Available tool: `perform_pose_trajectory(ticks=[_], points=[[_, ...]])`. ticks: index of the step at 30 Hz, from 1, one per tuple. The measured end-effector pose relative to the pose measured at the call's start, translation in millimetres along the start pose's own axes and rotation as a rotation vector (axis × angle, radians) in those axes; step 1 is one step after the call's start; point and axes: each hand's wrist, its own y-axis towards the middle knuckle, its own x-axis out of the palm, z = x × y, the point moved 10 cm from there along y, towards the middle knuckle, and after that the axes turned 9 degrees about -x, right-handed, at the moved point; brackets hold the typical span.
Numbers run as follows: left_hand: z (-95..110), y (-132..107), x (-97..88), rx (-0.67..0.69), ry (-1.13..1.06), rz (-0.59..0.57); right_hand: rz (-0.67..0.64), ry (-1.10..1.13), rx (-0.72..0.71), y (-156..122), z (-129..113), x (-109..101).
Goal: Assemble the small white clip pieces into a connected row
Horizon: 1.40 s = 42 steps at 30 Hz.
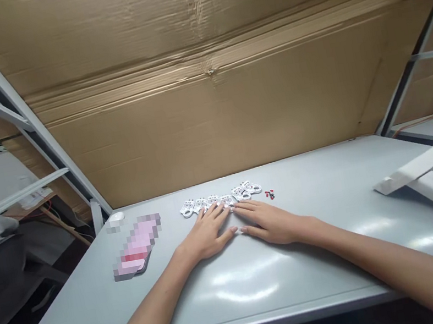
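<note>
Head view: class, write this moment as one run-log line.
left hand: open, at white pieces; right hand: open, beside left; white pieces: uneven row; red-and-black bits: right of row

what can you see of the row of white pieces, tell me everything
The row of white pieces looks like about six small, flat plastic parts, some with a visible ring-shaped end and tiny dark or reddish spots on the body, too small to make out. They lie close together on the gray table, the right end slightly farther back. The fingertips of the left grip and right grip are at its near edge, partly covering it; firm contact can't be confirmed.
</note>
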Motion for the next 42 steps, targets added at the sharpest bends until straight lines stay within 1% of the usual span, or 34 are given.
perform_pose_trajectory(ticks=[4,8,12,15,17,20,22,24,26,29,33,35,38,40,42], points=[[-3,2,3.8,-0.035,-0.015,-0.027,-0.037,0.020,0.064,-1,6,6],[-4,3,6.2,-0.051,-0.013,-0.032,-0.044,-0.008,0.141,-3,17,7],[-3,2,3.4,-0.050,-0.012,-0.002,-0.043,-0.061,0.192,-4,28,7],[-7,1,-3.6,-0.071,0.024,0.059,-0.021,-0.078,0.165,-5,27,4],[-18,0,-11.0,-0.129,0.062,0.122,0.008,-0.093,0.137,-5,23,-2],[-46,-3,-23.2,-0.299,0.108,0.223,0.026,-0.119,0.105,-4,15,-13],[-63,-5,-24.9,-0.385,0.127,0.228,0.017,-0.135,0.078,-2,8,-18],[-70,-6,-23.7,-0.410,0.133,0.212,0.013,-0.150,0.060,-1,4,-22],[-70,-7,-21.2,-0.404,0.119,0.190,0.038,-0.170,0.066,0,4,-27],[-64,-6,-17.0,-0.379,0.078,0.154,0.113,-0.181,0.082,1,9,-34],[-59,-6,-11.5,-0.378,0.058,0.085,0.169,-0.150,0.070,-1,21,-33],[-58,-6,-11.9,-0.385,0.062,0.071,0.165,-0.130,0.085,-4,28,-29],[-56,-7,-15.8,-0.367,0.068,0.079,0.101,-0.093,0.137,-7,37,-19],[-54,-8,-17.3,-0.340,0.072,0.076,0.057,-0.076,0.157,-7,40,-14],[-53,-8,-17.2,-0.315,0.068,0.066,0.046,-0.067,0.159,-6,39,-14]])
